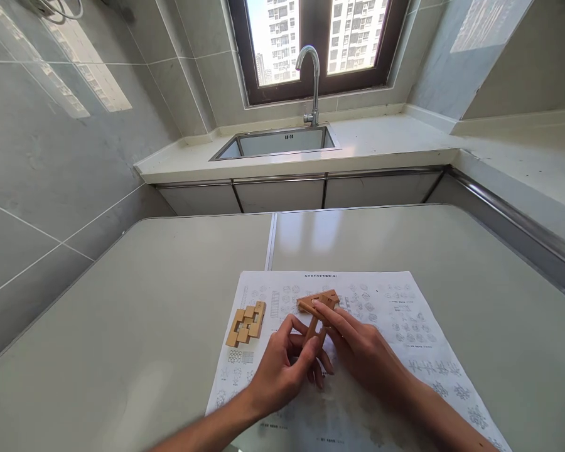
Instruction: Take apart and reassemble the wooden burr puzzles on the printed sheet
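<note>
My left hand (pixel 282 367) is closed on a small notched wooden puzzle piece (pixel 312 328), with the thumb in front and the fingers behind. My right hand (pixel 360 342) meets it from the right, its fingers laid together over the upper end of the wood. My fingers hide part of the held wood. Just beyond my fingertips, more wooden puzzle pieces (pixel 328 295) lie on a printed sheet (pixel 371 285); whether they touch the held one I cannot tell. To the left, several notched wooden pieces (pixel 247 324) sit interlocked flat at the sheet's edge.
The sheet carries rows of small line drawings and lies on a pale table (pixel 169 282) with a seam down its middle. Past the table's far edge stand a white counter (pixel 381 138), a sink (pixel 282 141) and a tap (pixel 315 81). A tiled wall (pixel 75 157) borders the left.
</note>
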The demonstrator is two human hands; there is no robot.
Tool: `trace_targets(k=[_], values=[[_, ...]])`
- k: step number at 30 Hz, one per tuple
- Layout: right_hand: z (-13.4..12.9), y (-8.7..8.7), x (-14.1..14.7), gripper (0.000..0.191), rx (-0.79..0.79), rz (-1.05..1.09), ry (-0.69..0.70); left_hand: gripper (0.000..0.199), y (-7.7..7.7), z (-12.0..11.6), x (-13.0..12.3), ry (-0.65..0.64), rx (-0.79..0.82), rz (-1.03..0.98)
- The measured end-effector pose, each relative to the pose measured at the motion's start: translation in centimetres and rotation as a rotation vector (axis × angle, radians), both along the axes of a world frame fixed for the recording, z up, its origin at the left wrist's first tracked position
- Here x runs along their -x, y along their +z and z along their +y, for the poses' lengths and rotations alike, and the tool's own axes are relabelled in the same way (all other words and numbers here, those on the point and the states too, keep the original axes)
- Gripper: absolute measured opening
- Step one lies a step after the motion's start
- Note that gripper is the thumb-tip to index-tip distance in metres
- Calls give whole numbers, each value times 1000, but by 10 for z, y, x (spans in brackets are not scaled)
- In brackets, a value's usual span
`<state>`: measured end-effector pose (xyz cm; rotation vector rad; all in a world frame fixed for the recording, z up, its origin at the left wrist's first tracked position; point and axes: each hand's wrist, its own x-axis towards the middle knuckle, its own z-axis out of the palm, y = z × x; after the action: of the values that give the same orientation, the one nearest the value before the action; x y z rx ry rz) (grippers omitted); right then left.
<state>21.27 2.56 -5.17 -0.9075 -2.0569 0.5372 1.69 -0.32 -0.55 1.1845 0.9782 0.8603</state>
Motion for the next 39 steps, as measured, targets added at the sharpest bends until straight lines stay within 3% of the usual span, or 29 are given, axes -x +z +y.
trace_targets(k=[8, 18, 34, 39], values=[[-1, 4, 1, 47, -64, -1, -58, 37, -1, 0, 1, -13, 33, -20], [-3, 4, 0, 58, -167, -28, -26, 37, 0, 2, 5, -78, 50, -14], [-5, 5, 1, 53, -129, -34, 2, 39, -6, 3, 3, -41, 40, -33], [-1, 3, -3, 59, -70, 33, -162, 48, -4, 3, 5, 54, 107, -56]])
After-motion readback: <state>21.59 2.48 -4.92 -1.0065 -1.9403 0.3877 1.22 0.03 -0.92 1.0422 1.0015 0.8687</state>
